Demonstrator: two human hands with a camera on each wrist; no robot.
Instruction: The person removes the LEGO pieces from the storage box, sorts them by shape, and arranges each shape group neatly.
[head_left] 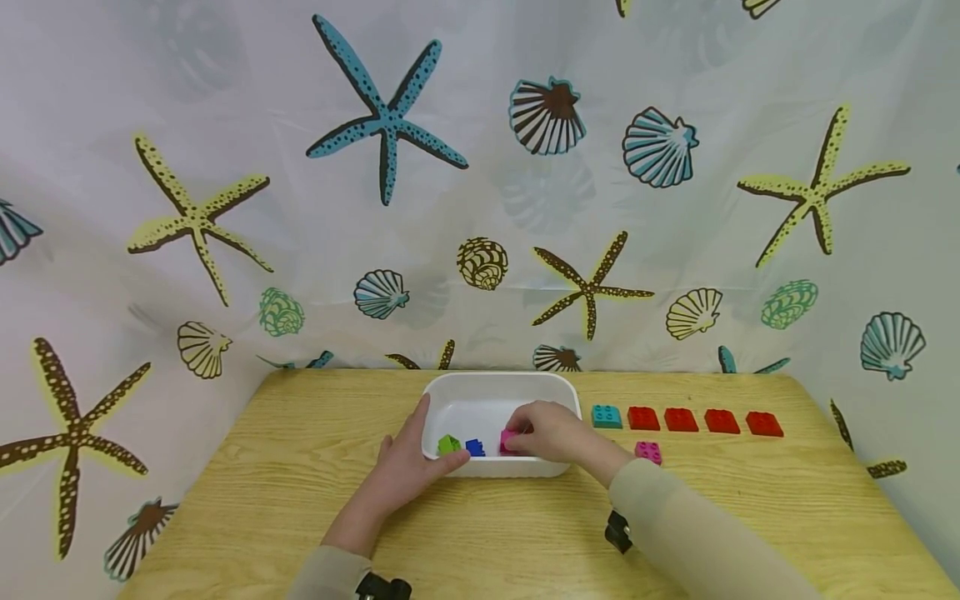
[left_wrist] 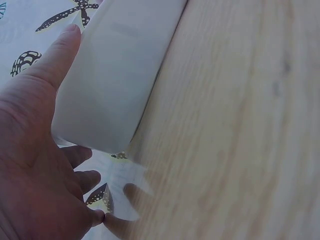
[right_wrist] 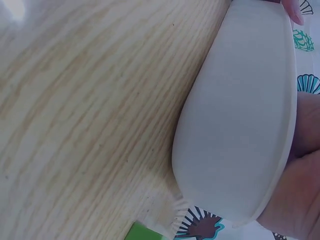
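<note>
A white plastic tray [head_left: 498, 467] stands on the table, with a lime green toy brick [head_left: 449, 444] and a blue toy brick [head_left: 476, 448] inside near its front left. At the tray's front left corner is my left hand [head_left: 408, 467], its thumb extended over the front rim and its fingers spread along the left side. The left wrist view shows the thumb straight along the tray's edge. Inside the tray's right half my right hand [head_left: 551, 431] pinches a pink toy brick [head_left: 507, 442], partly hidden by the fingers. In the right wrist view the tray wall [right_wrist: 235, 110] hides the fingertips.
Right of the tray, a teal brick [head_left: 607, 417] and several red bricks [head_left: 681, 419] form a row on the wooden table [head_left: 495, 533]. Another pink brick [head_left: 648, 452] lies in front of them. A patterned curtain [head_left: 480, 192] hangs behind the table.
</note>
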